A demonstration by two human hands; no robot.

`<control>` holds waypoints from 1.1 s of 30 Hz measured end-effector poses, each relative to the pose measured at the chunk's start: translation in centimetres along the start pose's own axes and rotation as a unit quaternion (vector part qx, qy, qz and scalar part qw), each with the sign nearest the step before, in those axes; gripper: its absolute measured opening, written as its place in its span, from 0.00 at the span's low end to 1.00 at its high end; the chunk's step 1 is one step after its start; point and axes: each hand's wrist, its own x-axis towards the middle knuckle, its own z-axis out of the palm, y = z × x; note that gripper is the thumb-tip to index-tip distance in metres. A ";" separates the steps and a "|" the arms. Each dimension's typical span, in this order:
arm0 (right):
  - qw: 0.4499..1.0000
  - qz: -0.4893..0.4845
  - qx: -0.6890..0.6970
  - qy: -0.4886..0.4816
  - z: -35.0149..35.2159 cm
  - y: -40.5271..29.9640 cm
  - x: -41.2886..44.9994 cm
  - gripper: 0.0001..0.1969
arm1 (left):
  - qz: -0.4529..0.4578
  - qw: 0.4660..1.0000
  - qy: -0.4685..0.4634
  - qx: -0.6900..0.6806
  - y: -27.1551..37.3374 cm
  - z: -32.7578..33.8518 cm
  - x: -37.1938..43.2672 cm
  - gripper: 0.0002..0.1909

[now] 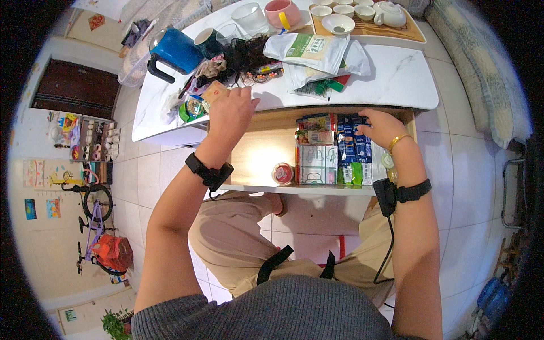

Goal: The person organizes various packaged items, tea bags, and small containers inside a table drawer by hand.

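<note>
My left hand (232, 111) is over the tabletop's near edge, its fingers bent, beside a beige packet (213, 92) and a green-and-clear packet (193, 109). The hand hides part of the beige packet, so I cannot tell whether it grips it. My right hand (384, 129) reaches over the right side of the pulled-out wooden drawer (250, 134). Its thumb and index finger are apart, close to the blue sachets (349, 142). Also in the drawer are flat printed packs (316, 163), a green-and-white packet (357, 173) and a small red-lidded round container (282, 173).
The marble-patterned table (399, 80) bears a blue electric kettle (176, 51), a pink mug (282, 15), a dark hair bundle (246, 55), white pouches (312, 51) and a wooden tea tray (374, 32) with a teapot (389, 15). My legs (233, 233) are below the drawer.
</note>
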 end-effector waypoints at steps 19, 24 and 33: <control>1.000 0.018 -0.007 -0.005 -0.1 -0.6 -0.5 0.30 | -0.033 0.998 0.016 0.049 -5.2 5.4 -1.2 0.05; 1.000 0.004 0.001 -0.004 0.3 0.0 0.0 0.30 | -0.053 0.994 -0.030 0.091 -5.7 6.6 -0.9 0.06; 1.000 0.010 0.003 -0.006 -0.3 -0.7 -0.5 0.30 | -0.026 0.997 -0.016 0.069 -5.4 6.0 -1.6 0.09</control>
